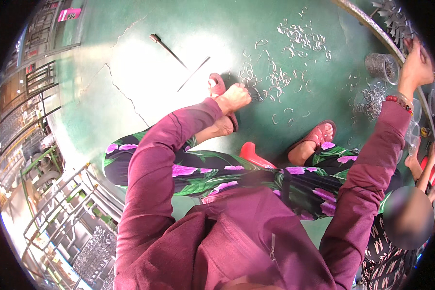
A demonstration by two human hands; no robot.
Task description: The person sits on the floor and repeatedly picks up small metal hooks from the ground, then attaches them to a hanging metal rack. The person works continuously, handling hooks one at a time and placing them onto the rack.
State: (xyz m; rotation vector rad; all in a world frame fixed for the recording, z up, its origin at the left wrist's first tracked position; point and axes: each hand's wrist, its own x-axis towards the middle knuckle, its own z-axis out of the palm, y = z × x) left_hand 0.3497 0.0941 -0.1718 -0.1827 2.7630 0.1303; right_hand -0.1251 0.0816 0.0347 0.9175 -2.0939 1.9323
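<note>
My left hand (235,98) is curled closed above my left sandal, beside loose curved metal hooks (278,77) scattered on the green floor. What it holds, if anything, is hidden by the fingers. My right hand (417,67), with a red bead bracelet at the wrist, reaches out at the far right. Its fingers are bent together by a long pale bar (372,26), near a cluster of grey metal pieces (394,19). Whatever lies between those fingers is too small to make out.
A clear tub of metal bits (383,66) stands at the right, near a pile of hooks (372,100). Two thin rods, one a dark rod (168,50), lie far left. A red stool (253,155) shows between my legs. Another person (396,251) sits lower right; metal racks (72,203) line the left.
</note>
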